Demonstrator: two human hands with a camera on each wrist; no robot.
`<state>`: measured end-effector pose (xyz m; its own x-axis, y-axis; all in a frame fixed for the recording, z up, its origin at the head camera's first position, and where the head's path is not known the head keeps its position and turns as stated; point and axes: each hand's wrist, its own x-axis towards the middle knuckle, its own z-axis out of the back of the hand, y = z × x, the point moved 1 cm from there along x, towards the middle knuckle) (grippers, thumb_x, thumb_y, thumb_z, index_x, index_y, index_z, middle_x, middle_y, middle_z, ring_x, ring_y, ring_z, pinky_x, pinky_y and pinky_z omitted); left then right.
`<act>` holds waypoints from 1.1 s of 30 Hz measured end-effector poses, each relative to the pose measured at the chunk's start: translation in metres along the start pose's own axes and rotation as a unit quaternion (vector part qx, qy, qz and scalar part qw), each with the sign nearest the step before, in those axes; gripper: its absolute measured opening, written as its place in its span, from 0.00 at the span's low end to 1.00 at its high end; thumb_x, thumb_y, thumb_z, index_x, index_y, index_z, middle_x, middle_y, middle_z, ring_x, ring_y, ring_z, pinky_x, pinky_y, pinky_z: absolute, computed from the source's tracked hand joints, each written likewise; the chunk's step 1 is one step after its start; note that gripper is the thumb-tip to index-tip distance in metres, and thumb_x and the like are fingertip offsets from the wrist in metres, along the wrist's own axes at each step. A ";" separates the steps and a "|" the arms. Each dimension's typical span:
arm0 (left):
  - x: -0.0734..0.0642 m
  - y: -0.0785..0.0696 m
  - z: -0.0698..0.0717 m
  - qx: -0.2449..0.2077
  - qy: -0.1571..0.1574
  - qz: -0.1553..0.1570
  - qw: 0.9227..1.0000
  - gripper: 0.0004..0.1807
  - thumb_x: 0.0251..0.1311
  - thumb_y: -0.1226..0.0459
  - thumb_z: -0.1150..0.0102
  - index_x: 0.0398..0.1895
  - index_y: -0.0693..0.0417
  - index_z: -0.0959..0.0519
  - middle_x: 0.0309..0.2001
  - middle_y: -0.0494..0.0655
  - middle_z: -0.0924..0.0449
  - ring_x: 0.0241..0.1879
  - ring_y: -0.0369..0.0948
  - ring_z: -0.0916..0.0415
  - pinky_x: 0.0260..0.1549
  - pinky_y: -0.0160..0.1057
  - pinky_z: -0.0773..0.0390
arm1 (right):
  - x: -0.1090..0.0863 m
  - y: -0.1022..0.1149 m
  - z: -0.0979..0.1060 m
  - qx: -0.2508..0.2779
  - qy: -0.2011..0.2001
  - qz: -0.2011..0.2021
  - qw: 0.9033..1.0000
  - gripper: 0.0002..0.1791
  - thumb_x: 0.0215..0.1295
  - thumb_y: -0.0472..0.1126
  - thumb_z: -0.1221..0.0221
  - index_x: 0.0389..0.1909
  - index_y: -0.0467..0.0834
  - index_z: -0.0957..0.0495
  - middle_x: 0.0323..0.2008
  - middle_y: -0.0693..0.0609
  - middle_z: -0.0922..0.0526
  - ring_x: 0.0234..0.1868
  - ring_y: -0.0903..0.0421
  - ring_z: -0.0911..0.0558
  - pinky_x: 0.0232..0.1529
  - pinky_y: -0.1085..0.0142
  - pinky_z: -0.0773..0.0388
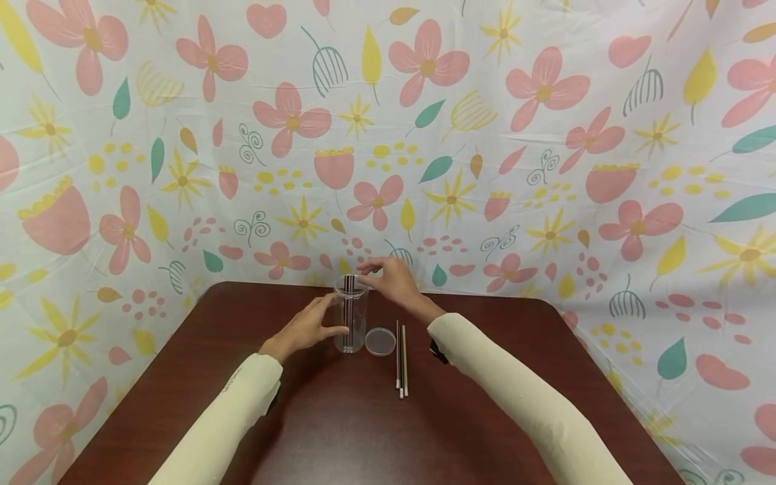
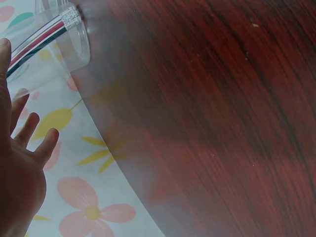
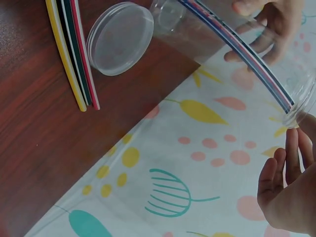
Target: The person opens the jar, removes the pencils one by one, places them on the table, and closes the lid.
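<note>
A tall clear plastic jar [image 1: 359, 323] stands upright on the table, with several striped pencils [image 1: 348, 313] inside it. Their white ends rest at the jar's bottom. My left hand [image 1: 306, 323] holds the jar from the left, its thumb at the front and its fingers partly behind the plastic. Up at the jar's rim, my right hand [image 1: 391, 279] touches the edge with loosely bent fingers; no pencil shows in its grasp. Beside the jar's base lies a round clear lid [image 1: 380, 342]. Right of the lid, pencils [image 3: 69, 54] in yellow, dark green and red lie side by side.
The dark wooden table [image 1: 339, 431] ends just behind the jar. A white cloth [image 1: 388, 101] printed with flowers and leaves hangs behind and along both sides of the table.
</note>
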<state>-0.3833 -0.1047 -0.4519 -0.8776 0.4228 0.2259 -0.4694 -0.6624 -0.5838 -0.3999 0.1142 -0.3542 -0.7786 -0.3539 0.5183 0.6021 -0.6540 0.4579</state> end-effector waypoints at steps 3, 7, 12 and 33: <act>0.000 0.000 0.000 -0.005 -0.002 -0.002 1.000 0.41 0.53 0.45 0.34 0.69 0.37 0.41 0.64 0.40 0.35 0.67 0.42 0.43 0.60 0.56 0.36 | 0.001 0.001 -0.001 0.001 0.005 0.001 1.000 0.11 0.58 0.45 0.32 0.42 0.49 0.14 0.34 0.56 0.14 0.41 0.54 0.17 0.30 0.66 0.24; 0.000 0.001 -0.001 -0.006 -0.003 -0.002 1.000 0.41 0.53 0.44 0.34 0.69 0.36 0.41 0.64 0.40 0.35 0.66 0.42 0.42 0.60 0.56 0.35 | 0.003 0.003 -0.005 -0.002 0.010 0.009 1.000 0.12 0.58 0.44 0.32 0.42 0.46 0.14 0.33 0.56 0.14 0.41 0.53 0.17 0.35 0.63 0.23; 0.000 0.000 -0.002 -0.002 -0.004 -0.005 1.000 0.41 0.53 0.45 0.34 0.69 0.36 0.41 0.64 0.41 0.35 0.66 0.43 0.42 0.59 0.57 0.35 | 0.003 0.006 -0.012 -0.019 0.010 0.023 0.999 0.11 0.58 0.44 0.32 0.40 0.47 0.13 0.32 0.57 0.14 0.36 0.57 0.17 0.32 0.66 0.25; 0.000 0.001 -0.001 0.001 -0.002 -0.006 1.000 0.41 0.53 0.44 0.34 0.69 0.36 0.41 0.63 0.39 0.34 0.66 0.43 0.42 0.58 0.56 0.34 | 0.004 0.012 -0.017 -0.021 0.033 0.018 0.999 0.04 0.59 0.46 0.33 0.34 0.53 0.15 0.32 0.59 0.14 0.35 0.61 0.17 0.36 0.66 0.21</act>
<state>-0.3841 -0.1048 -0.4535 -0.8720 0.4283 0.2370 -0.4808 -0.6587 -0.5787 -0.3987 0.0942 -0.3591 -0.7672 -0.4197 0.4851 0.6232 -0.6670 0.4084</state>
